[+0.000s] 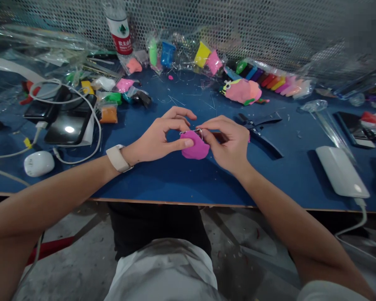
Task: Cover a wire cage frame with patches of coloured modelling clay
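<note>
Between my hands, above the near part of the blue table, is a flattened magenta lump of modelling clay (pixel 194 146). My left hand (pixel 166 133) grips its left side, thumb across the front and the other fingers curved behind. A thin metal wire (pixel 201 133) with a loop runs along the clay's top edge. My right hand (pixel 227 142) pinches this wire at the clay's upper right; its fingertips partly hide the wire. Pliers (pixel 260 129) with dark handles lie spread just right of my right hand. Beyond them rests a pink clay figure (pixel 242 91) with a googly eye.
A water bottle (pixel 119 31) stands at the back against the perforated metal panel (pixel 269 29). Coloured clay packets (pixel 167 54) line the rear. At left are a black phone (pixel 70 125), cables and a white charger (pixel 39 164). A white power bank (pixel 341 171) lies right.
</note>
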The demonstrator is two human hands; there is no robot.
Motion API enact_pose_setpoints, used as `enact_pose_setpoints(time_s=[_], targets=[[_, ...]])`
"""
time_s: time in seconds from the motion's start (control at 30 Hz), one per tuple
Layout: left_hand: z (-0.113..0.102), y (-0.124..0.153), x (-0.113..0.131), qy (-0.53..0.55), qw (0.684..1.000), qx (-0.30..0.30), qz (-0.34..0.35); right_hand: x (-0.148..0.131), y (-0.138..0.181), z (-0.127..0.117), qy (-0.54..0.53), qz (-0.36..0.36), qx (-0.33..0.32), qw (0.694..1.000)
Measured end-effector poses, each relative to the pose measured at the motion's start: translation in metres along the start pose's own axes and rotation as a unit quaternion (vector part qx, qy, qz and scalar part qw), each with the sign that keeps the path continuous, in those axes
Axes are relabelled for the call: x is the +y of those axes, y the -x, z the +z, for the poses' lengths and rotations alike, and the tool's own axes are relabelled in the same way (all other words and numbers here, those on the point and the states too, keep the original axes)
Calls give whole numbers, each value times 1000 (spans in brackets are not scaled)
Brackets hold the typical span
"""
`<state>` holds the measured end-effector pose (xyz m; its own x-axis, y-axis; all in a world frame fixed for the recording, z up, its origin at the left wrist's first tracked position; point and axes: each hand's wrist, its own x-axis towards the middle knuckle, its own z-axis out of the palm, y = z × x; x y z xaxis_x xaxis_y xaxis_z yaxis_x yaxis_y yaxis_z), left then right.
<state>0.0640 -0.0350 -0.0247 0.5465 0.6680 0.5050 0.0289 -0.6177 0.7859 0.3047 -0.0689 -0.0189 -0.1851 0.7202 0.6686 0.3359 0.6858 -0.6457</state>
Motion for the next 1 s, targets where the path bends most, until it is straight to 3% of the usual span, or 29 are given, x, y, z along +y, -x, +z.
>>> enact_pose_setpoints(time_s=[0.33, 1.0], targets=[[0, -2, 1, 75, 997, -5, -22, -5, 0, 1, -16, 31, -7, 999], [1, -1, 6, 83, 996, 21, -17, -5, 1, 1, -35, 4, -12, 999]])
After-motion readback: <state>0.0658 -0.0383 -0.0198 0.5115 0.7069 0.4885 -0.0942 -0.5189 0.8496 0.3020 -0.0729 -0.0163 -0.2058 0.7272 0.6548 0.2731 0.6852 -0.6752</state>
